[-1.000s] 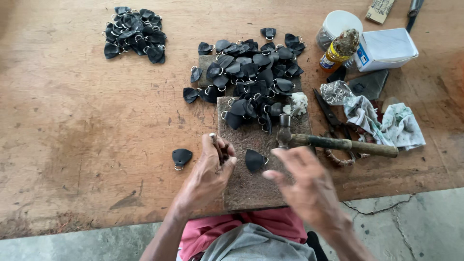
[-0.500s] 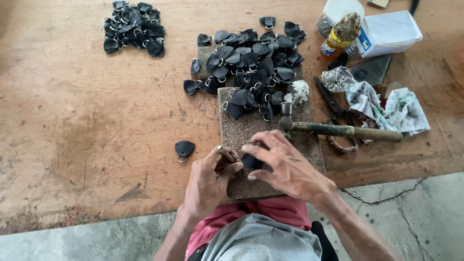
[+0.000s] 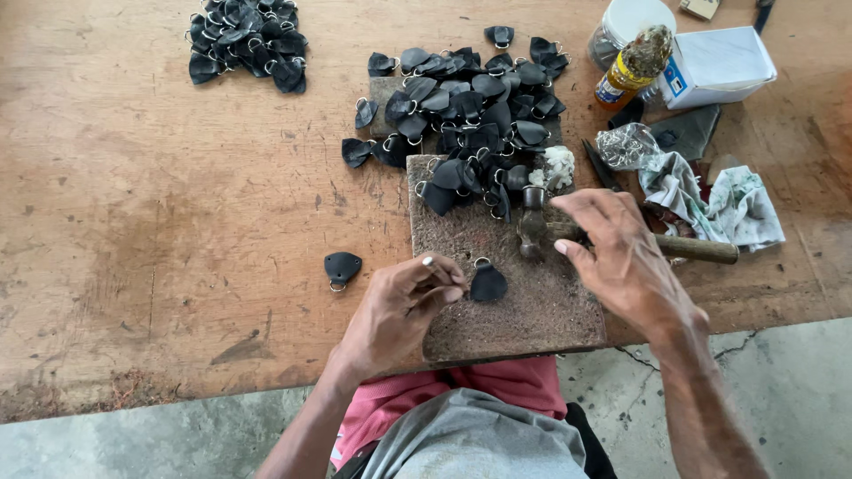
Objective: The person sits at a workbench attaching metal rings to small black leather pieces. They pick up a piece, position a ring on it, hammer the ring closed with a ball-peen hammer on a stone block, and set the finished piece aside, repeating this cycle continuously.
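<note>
On the worn brown pad (image 3: 506, 310) at the near edge of the wooden bench (image 3: 177, 204), the left hand (image 3: 399, 306) rests with its fingers curled, thumb and forefinger pinched narrow around a small metal punch (image 3: 429, 263) whose tip shows above the knuckles. Just beside its fingertips, touching or nearly so, lies one black leather tab (image 3: 488, 284) with a metal ring at its top. Well off to the outer side of that hand, a second tab (image 3: 342, 267) lies alone on the bare bench.

Across the pad, the right hand (image 3: 621, 257) is spread wide over the wooden handle of a hammer (image 3: 701, 249), fingers loosely extended and not closed around it; whether the palm touches the handle cannot be told. The hammer's metal head (image 3: 532, 222) rests on the pad just ahead of that hand's fingertips.

Beyond both hands, a big heap of black tabs (image 3: 470, 115) spills onto the far end of the pad. A smaller heap (image 3: 244, 40) sits far beyond the left hand. Past the right hand lie crumpled rags (image 3: 719, 200), a small bottle (image 3: 632, 66), a white box (image 3: 719, 66) and a round white lid (image 3: 635, 18).
</note>
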